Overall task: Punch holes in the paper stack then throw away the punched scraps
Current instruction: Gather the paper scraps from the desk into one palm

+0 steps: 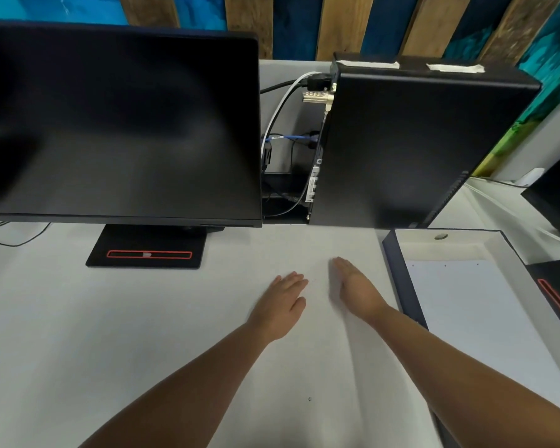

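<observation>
Two, left hand, right hand, paper stack right of fingers

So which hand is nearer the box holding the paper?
The right hand, just left of the box and its dark wall; the left hand lies flat farther left, beyond it.

monitor cropped left, paper stack partly covered
</observation>
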`<state>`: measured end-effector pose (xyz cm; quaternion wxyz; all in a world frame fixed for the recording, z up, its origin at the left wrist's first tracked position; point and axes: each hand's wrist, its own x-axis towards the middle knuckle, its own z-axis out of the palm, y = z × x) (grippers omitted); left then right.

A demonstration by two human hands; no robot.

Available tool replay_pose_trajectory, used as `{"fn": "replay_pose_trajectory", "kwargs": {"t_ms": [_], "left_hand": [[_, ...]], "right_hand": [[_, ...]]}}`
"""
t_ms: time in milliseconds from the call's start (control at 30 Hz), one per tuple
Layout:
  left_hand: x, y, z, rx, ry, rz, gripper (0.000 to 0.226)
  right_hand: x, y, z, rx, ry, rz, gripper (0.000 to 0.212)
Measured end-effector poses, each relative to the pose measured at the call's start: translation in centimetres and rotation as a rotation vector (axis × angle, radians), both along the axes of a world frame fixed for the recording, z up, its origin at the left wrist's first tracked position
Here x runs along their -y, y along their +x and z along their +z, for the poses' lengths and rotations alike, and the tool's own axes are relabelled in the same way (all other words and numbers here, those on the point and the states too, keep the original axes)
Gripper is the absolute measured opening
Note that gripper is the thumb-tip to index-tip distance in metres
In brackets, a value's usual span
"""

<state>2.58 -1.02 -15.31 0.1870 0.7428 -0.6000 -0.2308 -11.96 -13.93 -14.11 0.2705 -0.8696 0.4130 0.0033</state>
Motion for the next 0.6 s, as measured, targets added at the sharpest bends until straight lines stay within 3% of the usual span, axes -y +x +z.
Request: {"fn": "replay_pose_trajectory", "kwargs": {"t_ms": [133, 367, 467, 600], "left_hand": [[-0.3, 0.5, 0.1, 0.029, 0.015, 0.017, 0.048], [-0.4, 0.8, 0.0, 0.04, 0.05, -0.012, 0.05], [-0.4, 0.6, 0.1, 0.047, 0.044, -0.019, 0.054], [-0.5, 0.3, -0.2, 0.087, 0.052, -0.03, 0.058]], "right_hand": [[-1.6, 0.7, 0.3, -0.043, 0.001, 0.121, 0.063], [-7.0, 0.1, 0.7, 0.009, -0.063, 0.213, 0.046], [-6.9, -0.3, 1.2, 0.061, -0.022, 0.036, 0.043], [-5.8, -1.7, 0.4, -0.03, -0.163, -0.184, 0.054]]}}
